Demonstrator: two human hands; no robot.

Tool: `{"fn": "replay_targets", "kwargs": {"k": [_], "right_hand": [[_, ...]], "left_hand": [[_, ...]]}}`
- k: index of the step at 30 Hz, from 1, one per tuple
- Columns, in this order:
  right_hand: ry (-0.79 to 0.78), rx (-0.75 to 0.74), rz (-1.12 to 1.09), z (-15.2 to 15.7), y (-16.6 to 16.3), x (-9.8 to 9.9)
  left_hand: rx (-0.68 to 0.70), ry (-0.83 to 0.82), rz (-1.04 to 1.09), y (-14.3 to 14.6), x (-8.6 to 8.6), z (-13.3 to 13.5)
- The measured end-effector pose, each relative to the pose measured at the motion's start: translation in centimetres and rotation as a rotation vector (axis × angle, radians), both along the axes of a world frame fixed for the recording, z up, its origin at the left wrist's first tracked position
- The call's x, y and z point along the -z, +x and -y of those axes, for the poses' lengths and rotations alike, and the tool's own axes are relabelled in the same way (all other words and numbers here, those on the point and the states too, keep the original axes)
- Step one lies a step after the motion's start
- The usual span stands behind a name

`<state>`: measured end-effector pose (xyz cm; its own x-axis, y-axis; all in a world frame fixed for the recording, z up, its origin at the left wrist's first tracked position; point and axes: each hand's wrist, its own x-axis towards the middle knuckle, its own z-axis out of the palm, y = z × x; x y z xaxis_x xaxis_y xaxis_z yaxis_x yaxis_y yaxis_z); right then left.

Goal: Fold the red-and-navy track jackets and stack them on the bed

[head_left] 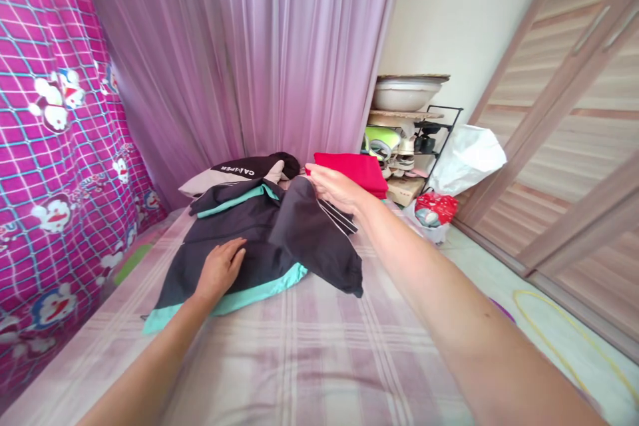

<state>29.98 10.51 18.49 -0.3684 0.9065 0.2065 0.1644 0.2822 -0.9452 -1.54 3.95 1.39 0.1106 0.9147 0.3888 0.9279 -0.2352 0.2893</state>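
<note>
A black jacket with teal trim (259,239) lies spread on the bed's pink checked sheet (319,359). My left hand (219,269) rests flat on the jacket's lower part, fingers together. My right hand (335,190) reaches forward and pinches the jacket's sleeve (314,236) near its white-striped cuff, lifting it off the bed. A grey and black garment with white lettering (227,176) lies behind the jacket.
A folded red cloth (357,170) sits at the bed's far corner. Pink curtains hang behind and a cartoon-print cloth on the left. A shelf rack (414,140) with a basin, a white bag and a red bag stand right. Wooden wardrobe doors (574,133) line the right side.
</note>
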Motion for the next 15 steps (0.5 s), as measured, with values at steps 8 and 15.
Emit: {"fn": "replay_targets", "kwargs": {"k": [8, 15], "right_hand": [[0.133, 0.272, 0.699, -3.8, 4.5, 6.0], [-0.003, 0.287, 0.936, -1.5, 8.2, 13.9]], "left_hand": [[-0.210, -0.088, 0.081, -5.6, 0.9, 0.9], [-0.013, -0.158, -0.048, -4.5, 1.5, 2.4]]}}
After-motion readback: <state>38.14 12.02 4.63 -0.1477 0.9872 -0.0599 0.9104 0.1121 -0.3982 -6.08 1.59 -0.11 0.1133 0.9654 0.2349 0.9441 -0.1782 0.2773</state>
